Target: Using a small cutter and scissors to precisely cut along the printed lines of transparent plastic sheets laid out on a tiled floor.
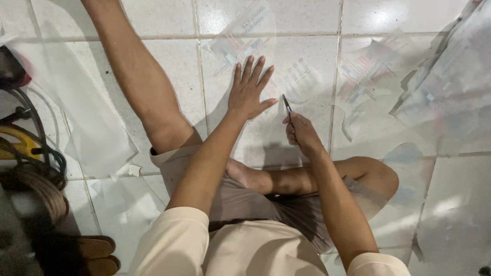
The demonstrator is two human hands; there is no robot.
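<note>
I sit on a white tiled floor with one leg stretched out and the other folded. My left hand (249,89) lies flat with fingers spread on a clear plastic sheet (299,76) that carries faint print. My right hand (300,133) is closed around a small dark pointed tool (287,106), whose tip rests on the sheet just right of my left hand.
More clear plastic sheets (434,87) lie scattered to the right and upper middle, and a large one (87,117) to the left. Coiled cables and a yellow object (25,148) sit at the left edge, with brown sandals (97,253) at the lower left.
</note>
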